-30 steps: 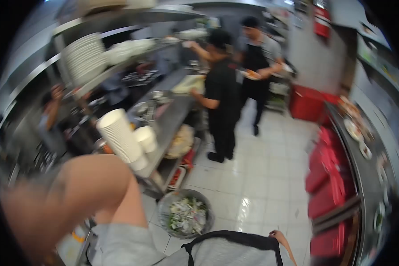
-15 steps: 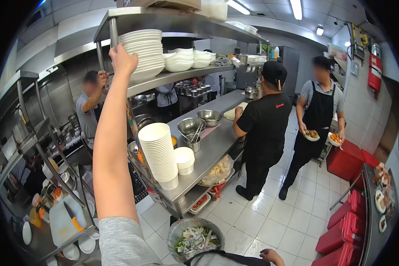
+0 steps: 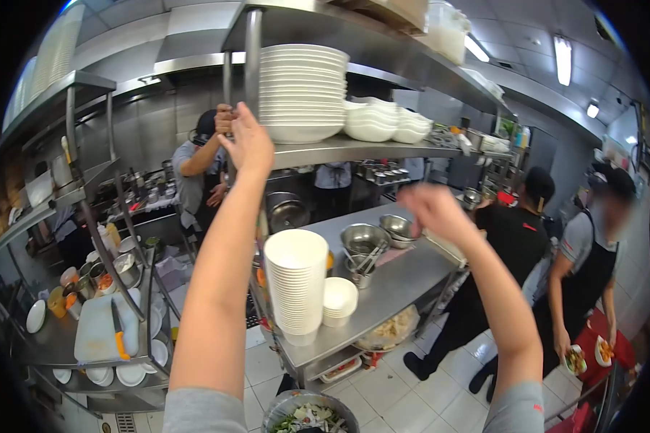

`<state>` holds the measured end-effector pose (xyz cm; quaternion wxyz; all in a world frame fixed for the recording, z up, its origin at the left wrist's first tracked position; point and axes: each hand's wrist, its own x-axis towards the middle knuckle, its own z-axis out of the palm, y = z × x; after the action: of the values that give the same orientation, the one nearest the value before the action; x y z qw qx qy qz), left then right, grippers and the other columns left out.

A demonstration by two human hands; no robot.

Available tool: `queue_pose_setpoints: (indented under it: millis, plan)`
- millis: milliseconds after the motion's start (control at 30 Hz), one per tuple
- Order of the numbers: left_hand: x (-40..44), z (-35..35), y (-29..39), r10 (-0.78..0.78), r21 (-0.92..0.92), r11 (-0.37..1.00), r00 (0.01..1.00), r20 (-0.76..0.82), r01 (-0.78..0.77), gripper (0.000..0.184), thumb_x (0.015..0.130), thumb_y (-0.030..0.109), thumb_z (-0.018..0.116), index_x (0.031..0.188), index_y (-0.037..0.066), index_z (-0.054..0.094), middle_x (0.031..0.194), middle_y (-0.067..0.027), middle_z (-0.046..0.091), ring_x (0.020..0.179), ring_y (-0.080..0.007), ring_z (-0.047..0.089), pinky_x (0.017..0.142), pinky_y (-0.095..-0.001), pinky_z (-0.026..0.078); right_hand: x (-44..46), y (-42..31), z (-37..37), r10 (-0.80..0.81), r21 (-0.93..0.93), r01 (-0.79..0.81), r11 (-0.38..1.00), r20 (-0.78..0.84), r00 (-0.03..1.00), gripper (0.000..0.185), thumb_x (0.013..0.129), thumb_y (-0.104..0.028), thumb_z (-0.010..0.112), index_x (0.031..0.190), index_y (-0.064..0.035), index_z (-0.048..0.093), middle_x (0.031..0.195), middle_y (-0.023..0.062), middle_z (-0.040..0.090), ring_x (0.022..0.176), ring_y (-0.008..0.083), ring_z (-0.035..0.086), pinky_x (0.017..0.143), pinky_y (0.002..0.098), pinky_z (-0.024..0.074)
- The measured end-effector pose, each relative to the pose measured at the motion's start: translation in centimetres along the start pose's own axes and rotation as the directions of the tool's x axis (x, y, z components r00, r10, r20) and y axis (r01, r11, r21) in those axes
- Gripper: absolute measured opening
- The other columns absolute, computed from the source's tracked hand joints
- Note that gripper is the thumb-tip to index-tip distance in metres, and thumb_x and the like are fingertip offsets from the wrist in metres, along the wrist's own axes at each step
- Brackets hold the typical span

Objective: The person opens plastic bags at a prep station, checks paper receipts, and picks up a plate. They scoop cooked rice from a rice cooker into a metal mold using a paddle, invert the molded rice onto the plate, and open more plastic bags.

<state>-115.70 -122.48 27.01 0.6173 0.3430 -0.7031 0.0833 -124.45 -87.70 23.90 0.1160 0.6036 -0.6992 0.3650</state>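
Note:
My left hand [image 3: 248, 144] is raised at the shelf post, its fingers apart, just left of a tall stack of white plates [image 3: 302, 94] on the steel shelf [image 3: 303, 153]. A co-worker's hand [image 3: 224, 119] holds near the same post, right behind mine. My right hand [image 3: 435, 209] is lifted over the counter, blurred, near the metal bowls [image 3: 397, 227]; its fingers are smeared by motion. White wavy bowls [image 3: 370, 120] stand beside the plates. Below them, a tall stack of white tubs [image 3: 296, 285] and a shorter one [image 3: 338, 299] rest on the counter [image 3: 332, 339].
A co-worker in black [image 3: 513, 245] stands at the counter. Another person [image 3: 581, 267] at the right carries two plates of food. A bin of scraps [image 3: 310, 415] sits on the floor. On the left, a knife [image 3: 119, 328] lies on a white cutting board [image 3: 97, 339].
The view has turned right and moved nearer the shelf. My right hand has risen from low down to above the counter. My left hand remains by the post. The plate carrier has come closer.

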Motion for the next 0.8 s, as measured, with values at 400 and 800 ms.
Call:
queue_pose_setpoints:
  millis: [400,800]
  plan:
    - [-0.3,-0.2,-0.3,0.019,-0.087,0.996,0.999,-0.049,-0.024,0.067,0.081,0.013,0.05,0.137,-0.006,0.017,0.124,-0.0228,0.045,0.121,-0.0308,0.04,0.1,-0.0569,0.024,35.5,-7.0,0.2,0.129,-0.299,-0.213,0.93,-0.278,0.952,0.052,0.085,-0.052,0.047,0.118,-0.0133,0.054,0.08,0.0094,0.059,0.042,0.016,0.046,0.036,0.0325,0.0381]
    - [-0.4,-0.3,-0.4,-0.029,-0.186,0.982,0.997,-0.067,0.016,0.066,0.082,0.013,0.05,0.136,-0.005,0.018,0.12,-0.0187,0.048,0.121,-0.0296,0.041,0.1,-0.0545,0.026,37.2,-7.5,-3.8,-0.007,-0.224,-0.085,0.971,-0.382,0.924,0.052,0.084,-0.051,0.052,0.113,-0.0077,0.053,0.083,0.0024,0.057,0.053,0.0096,0.054,0.048,0.0218,0.0444]
